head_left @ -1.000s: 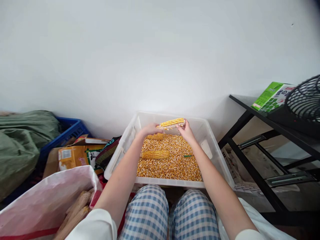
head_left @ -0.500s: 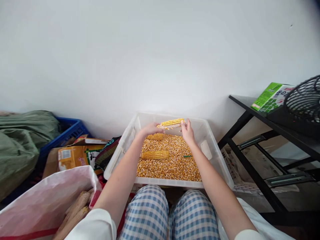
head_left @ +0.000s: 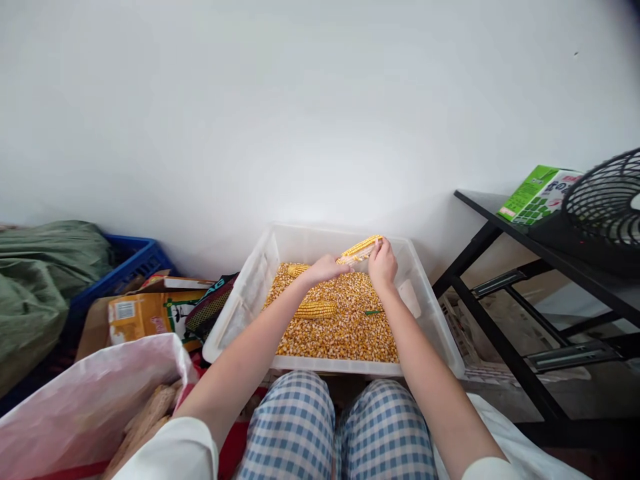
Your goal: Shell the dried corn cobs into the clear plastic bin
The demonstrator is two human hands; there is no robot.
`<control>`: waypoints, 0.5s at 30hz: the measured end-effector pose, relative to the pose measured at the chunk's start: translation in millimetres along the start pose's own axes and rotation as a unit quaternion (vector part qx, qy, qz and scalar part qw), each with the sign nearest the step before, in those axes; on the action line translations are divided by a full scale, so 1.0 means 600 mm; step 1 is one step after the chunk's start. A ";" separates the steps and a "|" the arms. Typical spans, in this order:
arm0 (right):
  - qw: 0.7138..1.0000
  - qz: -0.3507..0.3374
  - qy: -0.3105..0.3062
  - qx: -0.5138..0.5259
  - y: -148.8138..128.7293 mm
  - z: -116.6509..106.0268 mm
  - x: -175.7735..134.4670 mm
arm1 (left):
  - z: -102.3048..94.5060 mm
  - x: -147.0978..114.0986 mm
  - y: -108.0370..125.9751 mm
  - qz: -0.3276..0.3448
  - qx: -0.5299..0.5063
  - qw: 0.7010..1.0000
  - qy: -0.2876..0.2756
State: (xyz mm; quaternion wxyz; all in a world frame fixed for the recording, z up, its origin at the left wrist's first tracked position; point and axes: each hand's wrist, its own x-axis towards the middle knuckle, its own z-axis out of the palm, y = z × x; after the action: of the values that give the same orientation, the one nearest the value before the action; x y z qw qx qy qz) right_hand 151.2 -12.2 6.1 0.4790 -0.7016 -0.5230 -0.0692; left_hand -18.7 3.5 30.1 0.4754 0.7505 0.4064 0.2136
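Both my hands grip one corn cob [head_left: 361,247], held tilted above a translucent plastic bin [head_left: 330,365]. Part of this cob is stripped to pale core, while yellow kernels still line its upper side. My left hand [head_left: 327,268] is closed on its lower left end. At the upper right end, my right hand [head_left: 383,264] is wrapped round the cob. Loose corn kernels [head_left: 345,337] cover the bin's floor. On them lie a full corn cob [head_left: 316,309], another cob [head_left: 297,269] partly behind my left arm, and a small green object [head_left: 373,312].
At lower left an open white sack [head_left: 95,393] holds bare cobs [head_left: 145,420]. A blue crate [head_left: 143,257] with green cloth and some packages [head_left: 143,317] stand left of the bin. To the right is a black table [head_left: 540,247] bearing a green box [head_left: 537,195] and a fan [head_left: 613,200].
The held cob has swung from nearly level to tilted, its right end higher. My left hand has moved right, and my right hand has turned and closed further round the cob.
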 end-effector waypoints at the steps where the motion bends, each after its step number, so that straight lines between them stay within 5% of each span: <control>1: 1.000 0.000 -0.001 -0.003 0.001 0.001 0.000 | 0.000 0.000 0.001 -0.002 0.003 1.000 0.008; 9: 0.998 0.055 0.022 -0.013 0.017 0.004 0.005 | 0.002 0.007 -0.009 -0.030 0.000 0.999 0.036; 15: 0.986 0.092 -0.130 -0.046 0.029 0.012 0.006 | -0.004 0.018 -0.024 -0.050 -0.081 0.992 0.087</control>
State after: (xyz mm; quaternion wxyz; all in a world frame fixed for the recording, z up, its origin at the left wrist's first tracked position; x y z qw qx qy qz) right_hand 163.8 -4.3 -5.7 0.3789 -0.7707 -0.5105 0.0427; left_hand -19.6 16.8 17.7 0.5079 0.6667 0.4643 0.2863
